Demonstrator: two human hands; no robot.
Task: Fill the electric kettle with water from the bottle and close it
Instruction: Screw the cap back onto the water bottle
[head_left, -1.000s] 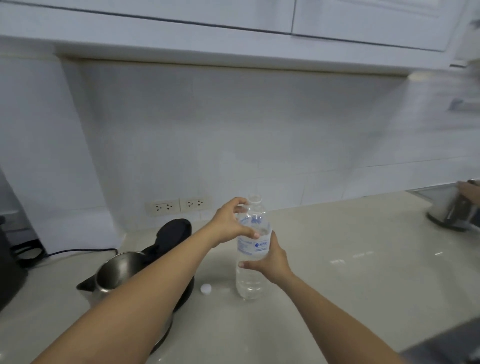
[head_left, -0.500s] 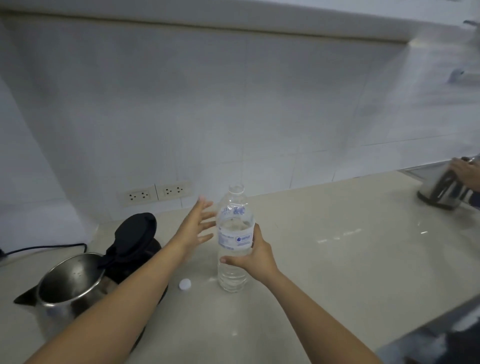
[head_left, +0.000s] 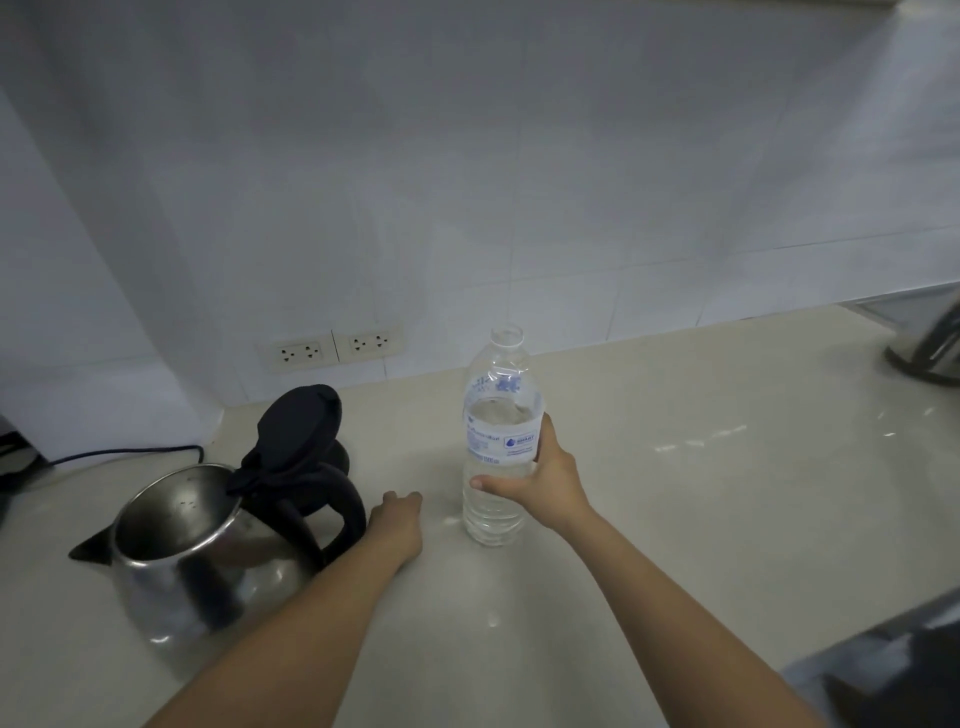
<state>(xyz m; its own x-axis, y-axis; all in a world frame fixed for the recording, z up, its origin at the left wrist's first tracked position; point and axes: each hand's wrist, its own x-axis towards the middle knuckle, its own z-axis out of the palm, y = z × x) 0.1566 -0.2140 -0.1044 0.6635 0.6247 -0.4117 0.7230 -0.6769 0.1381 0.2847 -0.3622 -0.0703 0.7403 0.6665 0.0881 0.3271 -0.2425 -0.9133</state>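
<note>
On counter (head_left: 675, 519): uncapped bottle (head_left: 500, 441) part-full; kettle (head_left: 208, 561) open.

Both bare forearms reach forward from the lower edge of the view. The right hand (head_left: 545, 480) is wrapped round the lower half of the upright bottle (head_left: 500, 441), thumb across the near side, fingers (head_left: 546, 431) curling round the far right side, wrist straight. The left hand (head_left: 397, 525) lies low, to the left of the bottle and apart from it, palm down on the worktop (head_left: 649, 545), its fingers curled under so only the knuckles show; whether it holds anything cannot be told. Its forearm runs diagonally from lower left, and the hand sits just beside the kettle (head_left: 208, 551) handle.
</note>
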